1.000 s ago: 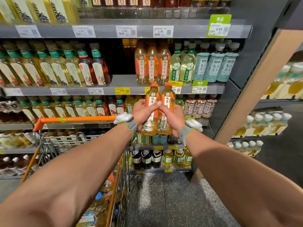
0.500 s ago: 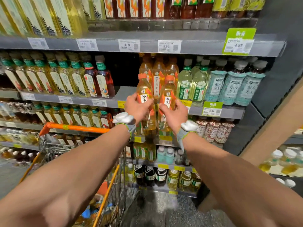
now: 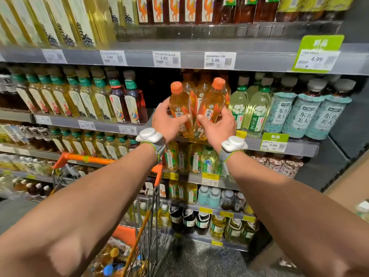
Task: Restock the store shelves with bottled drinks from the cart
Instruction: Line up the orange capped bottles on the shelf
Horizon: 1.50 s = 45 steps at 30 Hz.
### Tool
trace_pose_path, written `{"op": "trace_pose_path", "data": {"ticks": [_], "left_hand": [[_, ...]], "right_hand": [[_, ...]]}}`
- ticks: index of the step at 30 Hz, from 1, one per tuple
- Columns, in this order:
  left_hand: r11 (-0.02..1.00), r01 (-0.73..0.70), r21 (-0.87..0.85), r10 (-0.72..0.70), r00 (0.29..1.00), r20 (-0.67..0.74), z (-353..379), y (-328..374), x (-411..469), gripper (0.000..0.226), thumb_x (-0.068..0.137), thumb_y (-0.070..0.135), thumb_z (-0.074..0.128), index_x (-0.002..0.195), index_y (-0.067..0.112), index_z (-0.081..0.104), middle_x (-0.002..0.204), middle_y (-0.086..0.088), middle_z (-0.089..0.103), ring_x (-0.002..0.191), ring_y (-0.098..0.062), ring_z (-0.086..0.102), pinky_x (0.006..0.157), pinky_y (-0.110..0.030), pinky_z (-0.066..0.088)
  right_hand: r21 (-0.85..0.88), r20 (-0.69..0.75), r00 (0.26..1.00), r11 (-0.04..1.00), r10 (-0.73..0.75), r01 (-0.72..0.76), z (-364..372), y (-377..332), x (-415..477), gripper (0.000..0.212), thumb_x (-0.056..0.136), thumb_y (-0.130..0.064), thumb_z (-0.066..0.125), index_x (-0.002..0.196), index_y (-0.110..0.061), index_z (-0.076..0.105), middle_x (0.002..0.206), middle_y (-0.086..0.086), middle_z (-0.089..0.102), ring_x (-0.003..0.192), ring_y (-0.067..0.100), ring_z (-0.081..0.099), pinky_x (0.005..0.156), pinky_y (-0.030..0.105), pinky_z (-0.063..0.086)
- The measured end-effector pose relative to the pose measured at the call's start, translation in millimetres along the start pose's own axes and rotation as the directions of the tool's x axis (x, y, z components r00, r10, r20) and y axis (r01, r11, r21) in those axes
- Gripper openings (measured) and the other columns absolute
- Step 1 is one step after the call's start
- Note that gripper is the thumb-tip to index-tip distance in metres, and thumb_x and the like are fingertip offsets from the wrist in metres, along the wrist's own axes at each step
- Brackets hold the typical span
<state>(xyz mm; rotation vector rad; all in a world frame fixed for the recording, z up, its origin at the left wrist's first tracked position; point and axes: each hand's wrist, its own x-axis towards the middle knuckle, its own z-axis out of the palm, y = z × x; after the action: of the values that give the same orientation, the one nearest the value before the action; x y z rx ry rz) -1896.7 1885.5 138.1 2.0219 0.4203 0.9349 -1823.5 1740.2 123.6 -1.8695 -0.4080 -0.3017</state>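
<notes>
Now, which step is in hand? Log it left to right. (A)

Placing, by my reading. Left hand (image 3: 166, 124): fingers (image 3: 182, 118) curled round one orange-capped bottle (image 3: 179, 102), thumb across the label, clamped on the lower body. Right hand (image 3: 218, 129): fingers (image 3: 203, 118) clamped the same way on a second orange-capped bottle (image 3: 212, 103). The bottles are side by side, caps tilted slightly apart, and the two thumbs nearly meet between them. (B)

Position against the shelf? (A)

Both bases are at about the level of the shelf lip (image 3: 299, 145). The hands hide whether they rest on it; cannot tell. Just behind the fingers: a matching row of orange-labelled bottles (image 3: 201, 90). Left of the left fingers: a dark gap, then dark red bottles (image 3: 133, 102). Just beside the right fingers: pale green bottles (image 3: 256, 108). (B)

What does the next move call for? (A)

Judgement only. Push both bottles in until their bases sit flat in front of the matching row. Bring the caps upright, labels outward, then open the fingers. Caution: the right knuckles are close to the green bottles and could knock one. (B)

And after that? (A)

Back to the cart (image 3: 89, 157), below and left of the left fingers. More bottles show in its basket; how many I cannot tell, so the task looks partway done at most. (B)
</notes>
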Motion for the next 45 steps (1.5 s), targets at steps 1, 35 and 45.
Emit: {"op": "trace_pose_path", "data": {"ticks": [1,35,45], "left_hand": [[1.000,-0.009,0.005,0.009,1.000,-0.001,-1,-1,3,0.052,0.071,0.041,0.084,0.120,0.038,0.065,0.114,0.004,0.066,0.100,-0.010,0.059,0.082,-0.021,0.044],[0.992,0.062,0.110,-0.063,0.998,0.003,36,-10,60,0.067,0.071,0.032,0.090,0.131,0.023,0.062,0.118,-0.003,0.064,0.109,-0.022,0.061,0.092,-0.030,0.047],[0.993,0.098,0.061,-0.101,0.994,0.048,41,-18,68,0.061,0.080,0.024,0.086,0.125,0.009,0.048,0.120,-0.008,0.062,0.107,-0.025,0.063,0.093,-0.040,0.051]], "right_hand": [[-0.014,-0.016,1.000,1.000,-0.015,0.014,3,0,2,0.056,0.077,-0.049,0.079,0.121,-0.018,0.064,0.117,0.001,0.065,0.109,0.025,0.062,0.095,0.036,0.051],[-0.140,-0.203,0.978,0.990,-0.038,0.009,10,-9,15,0.097,0.074,-0.054,0.074,0.155,-0.039,0.023,0.113,-0.006,0.070,0.090,0.028,0.068,0.084,0.045,0.056],[-0.253,-0.240,0.970,0.967,-0.049,-0.014,-7,-8,12,0.095,0.076,-0.053,0.076,0.155,-0.040,0.027,0.109,0.000,0.070,0.090,0.029,0.066,0.088,0.045,0.053]]}}
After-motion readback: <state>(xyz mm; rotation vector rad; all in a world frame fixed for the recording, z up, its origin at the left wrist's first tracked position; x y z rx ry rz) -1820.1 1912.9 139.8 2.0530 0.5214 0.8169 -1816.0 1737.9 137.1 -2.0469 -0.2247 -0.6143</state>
